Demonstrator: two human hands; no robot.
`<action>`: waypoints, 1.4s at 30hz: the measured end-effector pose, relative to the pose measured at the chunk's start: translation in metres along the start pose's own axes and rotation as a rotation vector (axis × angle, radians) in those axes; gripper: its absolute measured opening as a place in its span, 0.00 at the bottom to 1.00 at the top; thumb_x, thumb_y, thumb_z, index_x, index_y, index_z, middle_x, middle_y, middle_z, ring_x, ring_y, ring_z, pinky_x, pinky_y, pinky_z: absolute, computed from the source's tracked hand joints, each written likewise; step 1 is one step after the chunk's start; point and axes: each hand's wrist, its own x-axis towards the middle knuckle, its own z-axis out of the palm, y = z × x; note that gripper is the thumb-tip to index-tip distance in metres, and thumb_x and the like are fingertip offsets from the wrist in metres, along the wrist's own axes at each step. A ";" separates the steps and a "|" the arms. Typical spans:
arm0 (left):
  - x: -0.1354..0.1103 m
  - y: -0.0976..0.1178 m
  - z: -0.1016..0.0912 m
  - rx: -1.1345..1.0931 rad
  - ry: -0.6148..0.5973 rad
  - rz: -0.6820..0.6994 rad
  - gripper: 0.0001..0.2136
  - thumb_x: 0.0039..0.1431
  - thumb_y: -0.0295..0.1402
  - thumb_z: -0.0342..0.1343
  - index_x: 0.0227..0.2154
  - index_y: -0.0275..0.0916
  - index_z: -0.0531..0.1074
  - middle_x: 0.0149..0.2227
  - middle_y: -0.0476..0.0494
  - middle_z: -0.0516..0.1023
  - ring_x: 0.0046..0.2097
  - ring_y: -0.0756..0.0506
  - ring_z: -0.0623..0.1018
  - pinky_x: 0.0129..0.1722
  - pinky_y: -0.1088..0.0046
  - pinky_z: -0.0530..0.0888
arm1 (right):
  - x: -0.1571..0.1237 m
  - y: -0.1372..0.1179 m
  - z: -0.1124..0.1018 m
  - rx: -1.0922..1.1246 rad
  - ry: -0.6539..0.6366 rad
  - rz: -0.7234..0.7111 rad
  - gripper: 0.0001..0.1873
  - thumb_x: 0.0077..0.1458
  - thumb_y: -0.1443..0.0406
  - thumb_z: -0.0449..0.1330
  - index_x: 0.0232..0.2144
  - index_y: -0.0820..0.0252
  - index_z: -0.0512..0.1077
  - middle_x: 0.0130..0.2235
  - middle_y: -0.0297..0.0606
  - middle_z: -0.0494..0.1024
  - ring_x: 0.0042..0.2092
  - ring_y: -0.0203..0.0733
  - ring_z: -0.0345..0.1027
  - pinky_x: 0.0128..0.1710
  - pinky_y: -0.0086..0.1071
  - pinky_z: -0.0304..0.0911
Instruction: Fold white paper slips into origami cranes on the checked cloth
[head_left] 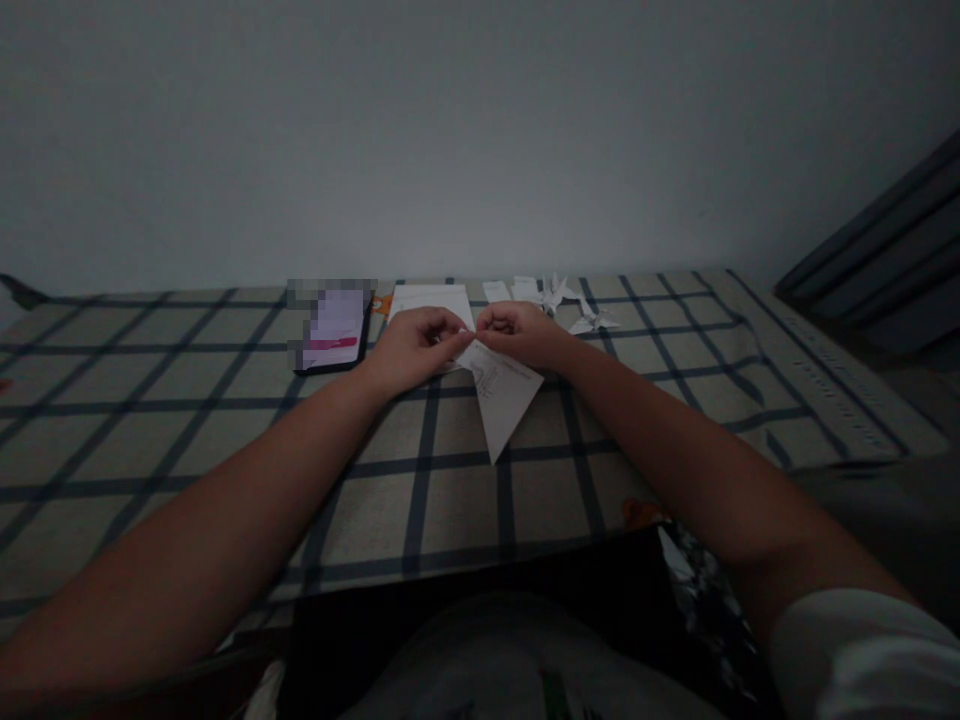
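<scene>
"What are the fingers [456,344] doing?"
"Left hand [414,345] and right hand [529,333], equally near, both pinch the folded paper [501,395] at its far end."
"Which way does it lie?"
"Lengthwise back between the forearms [300,440], tip over the checked cloth [465,500]."

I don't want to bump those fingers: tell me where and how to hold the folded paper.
Probably pinch the folded paper by its tapering tip, from the wearer's side: it points that way, clear of the left hand and right hand.
</scene>
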 end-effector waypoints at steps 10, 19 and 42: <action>0.006 0.005 -0.003 -0.181 0.297 -0.067 0.09 0.50 0.39 0.62 0.26 0.40 0.70 0.24 0.51 0.70 0.28 0.50 0.69 0.29 0.74 0.67 | 0.001 0.001 -0.004 0.031 0.023 0.041 0.04 0.52 0.64 0.58 0.30 0.60 0.67 0.26 0.30 0.67 0.28 0.34 0.59 0.29 0.29 0.53; 0.016 -0.006 -0.008 -0.394 0.552 -0.219 0.12 0.51 0.42 0.64 0.29 0.43 0.67 0.27 0.52 0.71 0.28 0.50 0.71 0.26 0.75 0.69 | 0.000 0.002 -0.004 0.091 0.048 0.095 0.02 0.55 0.67 0.57 0.30 0.60 0.67 0.25 0.31 0.71 0.28 0.35 0.65 0.29 0.28 0.58; 0.006 0.010 0.005 -0.444 0.084 -0.259 0.17 0.50 0.46 0.68 0.30 0.40 0.71 0.23 0.51 0.72 0.23 0.52 0.69 0.20 0.77 0.67 | -0.004 -0.002 -0.001 0.084 0.060 0.032 0.13 0.61 0.57 0.57 0.29 0.59 0.68 0.26 0.32 0.71 0.30 0.35 0.64 0.29 0.28 0.60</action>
